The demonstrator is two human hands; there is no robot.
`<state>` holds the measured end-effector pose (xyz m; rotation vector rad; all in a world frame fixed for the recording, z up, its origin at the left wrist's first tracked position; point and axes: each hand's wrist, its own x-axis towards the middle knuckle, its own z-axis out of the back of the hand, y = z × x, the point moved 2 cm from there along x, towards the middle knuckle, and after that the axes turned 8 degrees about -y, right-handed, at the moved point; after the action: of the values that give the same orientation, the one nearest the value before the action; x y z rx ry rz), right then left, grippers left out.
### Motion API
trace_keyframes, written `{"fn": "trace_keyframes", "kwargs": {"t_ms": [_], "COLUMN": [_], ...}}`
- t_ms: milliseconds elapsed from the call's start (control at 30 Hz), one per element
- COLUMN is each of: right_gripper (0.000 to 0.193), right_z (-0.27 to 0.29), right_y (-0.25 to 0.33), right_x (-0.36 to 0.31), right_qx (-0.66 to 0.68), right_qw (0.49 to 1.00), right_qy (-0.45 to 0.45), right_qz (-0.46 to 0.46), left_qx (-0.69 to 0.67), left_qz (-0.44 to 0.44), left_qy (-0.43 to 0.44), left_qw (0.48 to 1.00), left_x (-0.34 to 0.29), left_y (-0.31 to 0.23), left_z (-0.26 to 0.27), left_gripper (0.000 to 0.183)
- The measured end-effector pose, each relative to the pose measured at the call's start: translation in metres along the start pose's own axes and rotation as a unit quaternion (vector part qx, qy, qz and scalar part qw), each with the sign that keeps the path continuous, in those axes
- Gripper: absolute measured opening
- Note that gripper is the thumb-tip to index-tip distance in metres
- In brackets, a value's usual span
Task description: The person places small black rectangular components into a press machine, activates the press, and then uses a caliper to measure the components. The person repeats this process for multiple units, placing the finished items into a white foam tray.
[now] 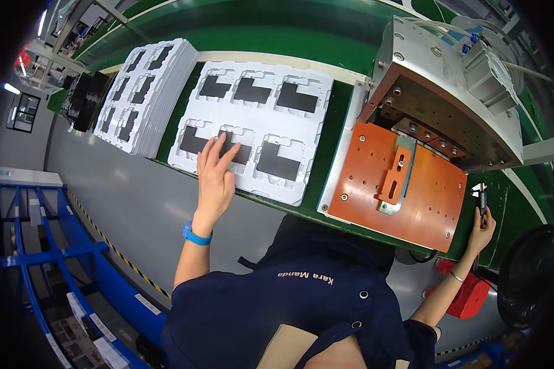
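Observation:
My left hand [215,178], a blue band at its wrist, reaches over a white molded tray [243,126]. Its fingers are stretched apart, the tips on or just above a black L-shaped piece [242,155] in the near row. Under those fingers part of the piece is hidden. Other black L-shaped pieces lie in the tray's pockets, among them one at the near right [278,165]. Far to the right, my right hand [484,229] is closed around a small caliper [482,200], whose metal jaws point away from me.
A tall stack of similar trays [143,92] stands at the left. Right of the tray sits a metal press [443,92] with an orange base plate [357,178] and a slotted orange block [397,175]. A red stool [468,295] and a black round object [529,277] are at the lower right.

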<state>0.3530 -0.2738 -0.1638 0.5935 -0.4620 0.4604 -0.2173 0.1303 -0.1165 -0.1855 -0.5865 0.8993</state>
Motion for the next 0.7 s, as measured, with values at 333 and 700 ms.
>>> {"fn": "trace_keyframes", "kwargs": {"t_ms": [333,700], "right_gripper": [0.042,0.038], "right_z": [-0.004,0.019], "right_y": [0.001,0.029], "right_x": [-0.005,-0.012], "right_qx": [-0.025,0.024], "right_qw": [0.999,0.993], "right_qy": [0.009,-0.108], "right_qz": [0.031,0.034], "left_qx": [0.013,-0.011], "left_qz": [-0.119,-0.348], "left_qy": [-0.019,0.046], "left_qw": [0.993,0.936], "left_x": [0.017,0.069], "left_y": [-0.034,-0.067], "left_z": [-0.004,-0.057], "left_gripper": [0.033,0.023]}}
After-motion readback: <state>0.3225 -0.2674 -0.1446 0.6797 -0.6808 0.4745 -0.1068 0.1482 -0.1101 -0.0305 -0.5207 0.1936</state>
